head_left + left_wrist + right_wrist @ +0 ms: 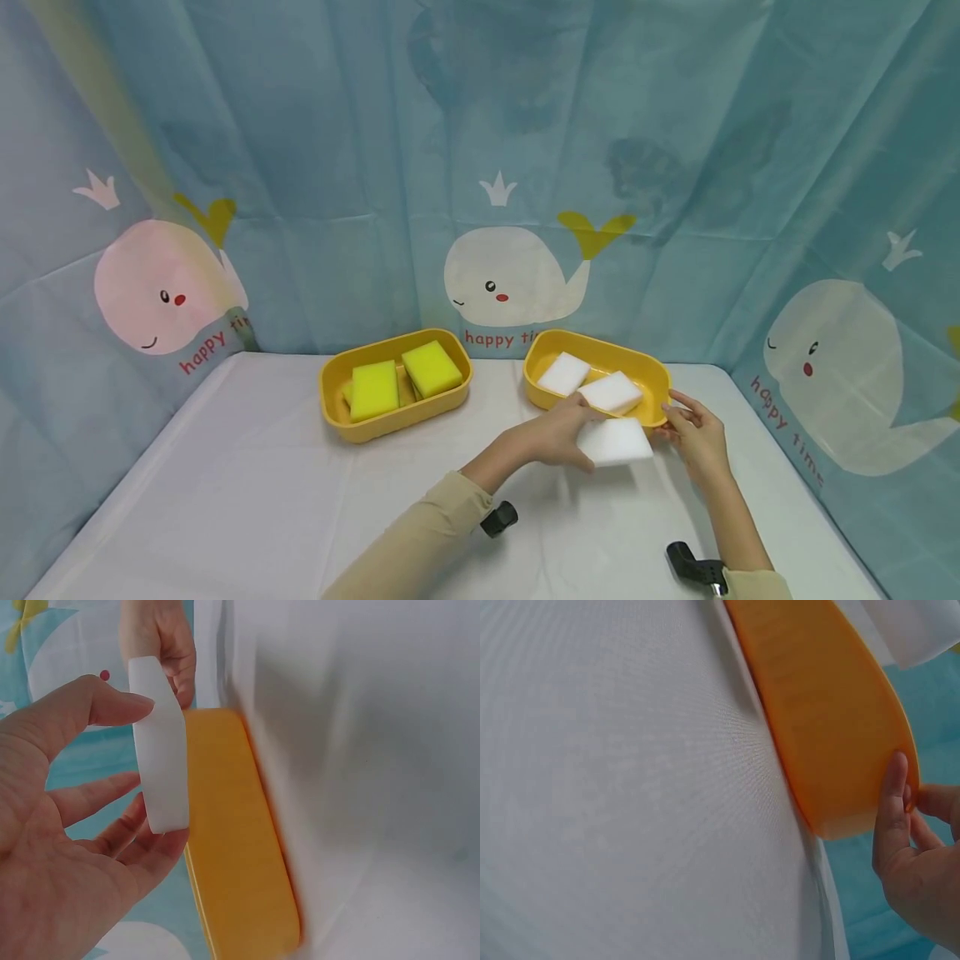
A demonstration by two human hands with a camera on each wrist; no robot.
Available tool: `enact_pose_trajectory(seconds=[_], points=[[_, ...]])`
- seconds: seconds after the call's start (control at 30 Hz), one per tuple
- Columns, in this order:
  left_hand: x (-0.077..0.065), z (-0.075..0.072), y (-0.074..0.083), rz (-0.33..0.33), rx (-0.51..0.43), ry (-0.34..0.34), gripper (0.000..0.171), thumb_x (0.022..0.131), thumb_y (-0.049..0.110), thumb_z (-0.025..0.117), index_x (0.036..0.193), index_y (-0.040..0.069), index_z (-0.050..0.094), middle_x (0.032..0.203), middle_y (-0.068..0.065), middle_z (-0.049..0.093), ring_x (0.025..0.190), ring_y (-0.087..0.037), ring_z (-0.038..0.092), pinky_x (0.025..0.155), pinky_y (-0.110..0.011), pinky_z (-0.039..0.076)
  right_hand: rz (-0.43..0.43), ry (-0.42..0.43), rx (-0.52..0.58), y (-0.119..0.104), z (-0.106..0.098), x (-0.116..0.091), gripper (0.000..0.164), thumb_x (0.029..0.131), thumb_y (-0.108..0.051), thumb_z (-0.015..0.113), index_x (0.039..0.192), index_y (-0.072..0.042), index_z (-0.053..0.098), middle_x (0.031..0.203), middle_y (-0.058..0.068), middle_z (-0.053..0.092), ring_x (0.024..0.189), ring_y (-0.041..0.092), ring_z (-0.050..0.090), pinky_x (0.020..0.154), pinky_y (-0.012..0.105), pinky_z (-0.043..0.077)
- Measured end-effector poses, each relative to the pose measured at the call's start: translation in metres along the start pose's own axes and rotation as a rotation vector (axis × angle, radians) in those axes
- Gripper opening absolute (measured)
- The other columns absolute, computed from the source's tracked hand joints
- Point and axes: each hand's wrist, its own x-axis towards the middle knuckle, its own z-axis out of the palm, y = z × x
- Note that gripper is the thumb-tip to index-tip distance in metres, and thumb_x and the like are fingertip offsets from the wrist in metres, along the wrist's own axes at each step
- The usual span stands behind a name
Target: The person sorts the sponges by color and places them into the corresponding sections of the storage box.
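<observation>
My left hand (553, 435) pinches a white sponge block (617, 442) between thumb and fingers, in front of the near rim of the right-hand yellow tray. In the left wrist view the same white sponge (161, 750) shows edge-on, the thumb on one side and fingertips on the other. With thumb and fingers, my right hand (696, 435) grips the right end of that yellow tray (660, 377); the right wrist view shows the fingers at the tray's rim (907, 735). Inside the tray lie two more white sponges, one at the left (564, 373) and another (611, 392) beside it.
A second yellow tray (408, 418) stands to the left, holding yellow sponges (375, 390), some stacked. Both trays sit near the back of the white-covered table (247, 483). Behind them hangs a blue curtain (337, 275) with printed whales.
</observation>
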Motion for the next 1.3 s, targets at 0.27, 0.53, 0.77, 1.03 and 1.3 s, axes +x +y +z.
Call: enact_pose_trajectory(seconds=[0.27,0.53,0.77,1.03,1.3], points=[[0.008,-0.010,0.001,-0.002,0.027,0.009,0.069,0.084,0.019,0.090,0.146,0.008,0.062,0.136,-0.008,0.055,0.118,-0.015,0.050,0.096,-0.018,0.046,-0.005,0.004,-0.001,0.000,0.000,0.000,0.056,0.109,-0.018,0.060,0.159,-0.001,0.042,0.097,-0.003,0.060,0.075,0.003,0.061,0.072,0.014,0.058],[0.018,-0.021,-0.002,-0.005,0.073,0.047,0.066,0.084,0.020,0.089,0.144,0.007,0.064,0.134,-0.009,0.057,0.119,-0.016,0.052,0.099,-0.019,0.045,-0.003,-0.005,0.005,0.000,0.000,0.001,0.056,0.109,-0.017,0.059,0.160,-0.001,0.041,0.098,-0.003,0.060,0.076,0.003,0.061,0.074,0.015,0.059],[0.028,-0.027,-0.007,-0.029,0.089,0.079,0.066,0.085,0.021,0.089,0.144,0.007,0.064,0.136,-0.009,0.057,0.121,-0.018,0.052,0.100,-0.020,0.047,0.016,-0.007,0.010,0.001,0.000,0.002,0.058,0.109,-0.018,0.060,0.161,-0.003,0.040,0.097,-0.004,0.060,0.076,0.003,0.062,0.074,0.015,0.059],[0.038,-0.034,-0.011,-0.053,0.079,0.090,0.063,0.087,0.020,0.087,0.144,0.005,0.064,0.140,-0.012,0.057,0.121,-0.020,0.053,0.100,-0.022,0.049,0.017,-0.023,0.020,0.001,-0.001,0.003,0.058,0.109,-0.018,0.059,0.162,-0.003,0.039,0.099,-0.004,0.061,0.078,0.003,0.062,0.075,0.016,0.059],[0.045,-0.044,-0.013,-0.106,0.040,0.087,0.063,0.090,0.019,0.085,0.147,0.004,0.061,0.143,-0.012,0.054,0.124,-0.022,0.051,0.106,-0.029,0.051,-0.006,-0.038,0.034,0.000,-0.001,0.000,0.056,0.110,-0.015,0.057,0.161,0.000,0.038,0.096,-0.007,0.062,0.078,0.003,0.063,0.076,0.017,0.060]])
